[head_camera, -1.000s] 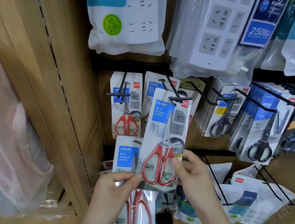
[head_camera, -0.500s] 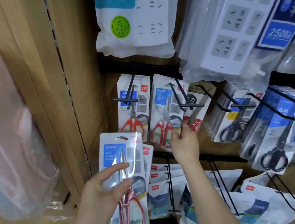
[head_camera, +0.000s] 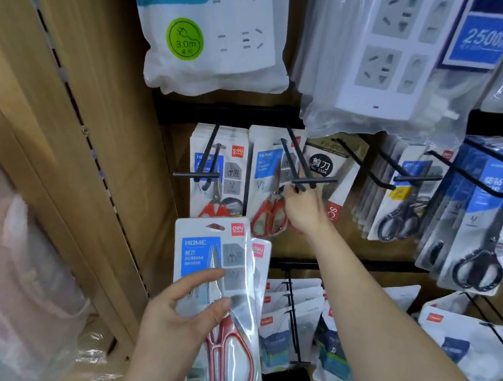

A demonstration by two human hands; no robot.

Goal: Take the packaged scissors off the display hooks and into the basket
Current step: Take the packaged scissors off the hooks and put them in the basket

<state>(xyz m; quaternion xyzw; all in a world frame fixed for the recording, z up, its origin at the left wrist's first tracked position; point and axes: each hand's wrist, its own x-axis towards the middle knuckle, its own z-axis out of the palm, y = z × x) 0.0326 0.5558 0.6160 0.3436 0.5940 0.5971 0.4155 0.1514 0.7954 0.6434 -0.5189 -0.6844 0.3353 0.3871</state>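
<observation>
Wooden shelving carries black hooks (head_camera: 299, 164); left hand (head_camera: 180, 322) grips two red-handled scissors packs (head_camera: 203, 248), right hand (head_camera: 302, 212) pinches a hanging scissors pack (head_camera: 265, 173).

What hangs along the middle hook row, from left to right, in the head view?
Small red-handled scissors pack → large red-handled scissors pack → black-labelled scissors pack → black-handled scissors packs → larger black-handled scissors packs.
</observation>
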